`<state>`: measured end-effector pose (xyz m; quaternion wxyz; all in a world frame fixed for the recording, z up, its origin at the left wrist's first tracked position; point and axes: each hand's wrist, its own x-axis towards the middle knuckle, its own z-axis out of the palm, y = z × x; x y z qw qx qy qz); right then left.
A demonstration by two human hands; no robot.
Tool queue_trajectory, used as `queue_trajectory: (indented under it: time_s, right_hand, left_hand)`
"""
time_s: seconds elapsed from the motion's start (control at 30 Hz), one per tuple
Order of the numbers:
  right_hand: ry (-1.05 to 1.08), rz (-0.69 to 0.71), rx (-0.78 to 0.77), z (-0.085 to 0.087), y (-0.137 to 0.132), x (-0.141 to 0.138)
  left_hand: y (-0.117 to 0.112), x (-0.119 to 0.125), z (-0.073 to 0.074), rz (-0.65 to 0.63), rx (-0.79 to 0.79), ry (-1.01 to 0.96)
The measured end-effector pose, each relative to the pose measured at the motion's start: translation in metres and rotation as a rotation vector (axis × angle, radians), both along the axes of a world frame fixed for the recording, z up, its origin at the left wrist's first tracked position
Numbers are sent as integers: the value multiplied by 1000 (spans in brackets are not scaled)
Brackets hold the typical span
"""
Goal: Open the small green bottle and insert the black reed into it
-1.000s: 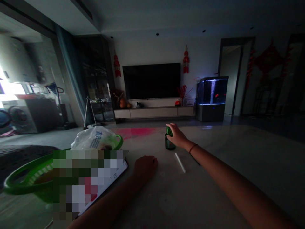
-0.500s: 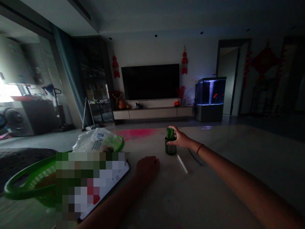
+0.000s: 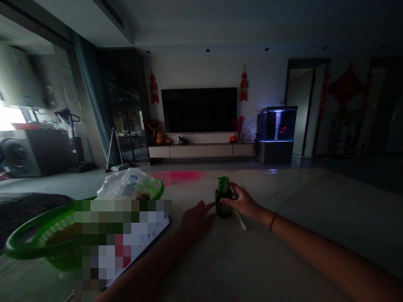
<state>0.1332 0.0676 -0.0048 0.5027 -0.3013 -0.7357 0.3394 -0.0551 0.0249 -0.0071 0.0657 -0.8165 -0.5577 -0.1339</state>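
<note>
Right hand [image 3: 243, 202] grasps a small dark-green glass bottle [image 3: 223, 198] standing upright on a pale polished tabletop [image 3: 283, 235].
Left hand [image 3: 197, 220], unclenched and holding nothing, lies just beside the bottle; a thin white stick [image 3: 241, 221] lies under the right hand.

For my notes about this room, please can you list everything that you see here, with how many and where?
Glass bottle: 1, dark green, upright on the table
Table: 1, pale grey, under the hands
Stick or straw: 1, white, on the table by the right hand
Basket: 1, bright green, near left
Plastic bag: 1, white, behind the basket's rim
Pixelated patch: 1, mixed colours, near left, contents unclear
Television: 1, black, far wall
TV cabinet: 1, beige, below the television
Hanging ornaments: 2, red, either side of the television
Aquarium: 1, blue-lit, right of the cabinet
Washing machine: 1, grey, far left
Bracelet: 1, dark, right wrist
Left hand: 1, beside the bottle
Right hand: 1, fingers around the bottle
</note>
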Motion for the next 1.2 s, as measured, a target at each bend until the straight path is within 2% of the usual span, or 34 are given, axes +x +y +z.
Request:
queue_trajectory:
  time_s: [0.17,0.37,0.57,0.7,0.77,0.9,1.07,1.2]
  right_hand:
    - [116,-99,-21,-8,-7,-8]
    - [65,-274,34,-7,-12,-9]
    - [27,-208,42,-2,-16,-10]
    - [-14,-388,103,-2,-16,-12]
    - [7,-382,92,-2,-16,-12]
    - [37,-282,65,-4,-14,-12]
    - [31,-447,127,-9,-12,-14]
    - [66,-395,112,-10,-11,-14]
  left_hand:
    - [-1,-2,4,-41,-37,39]
    - [-1,-2,5,-24,-39,62]
    - [2,-3,1,-39,-17,66]
    - [2,-3,1,-37,-20,71]
    - [2,-2,2,-36,-16,70]
    - [2,-2,1,-36,-12,41]
    - [-1,-1,4,-34,-38,28]
    - [-3,1,6,0,-58,22]
